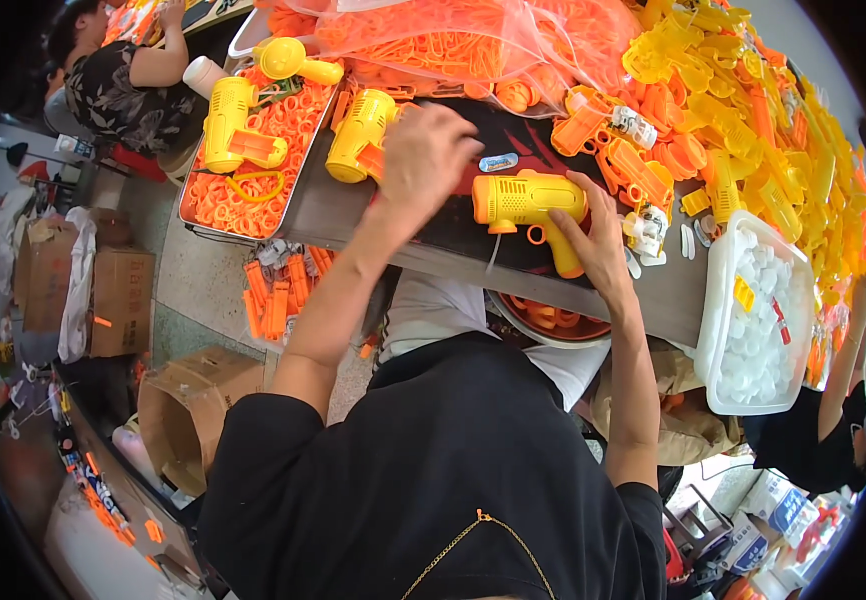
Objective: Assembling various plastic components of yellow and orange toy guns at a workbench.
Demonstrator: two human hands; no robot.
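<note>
The right hand [593,240] gripped the handle of a yellow plastic toy gun with an orange trigger [530,205], lying on the dark worktable [453,240]. The left hand [425,160] rested curled beside another yellow toy gun [358,135]. Beyond lay a metal tray of orange plastic rings [243,200].

Toy gun [528,203] mid-table [373,215]; tray [253,215] left, tub [758,320] right.
</note>
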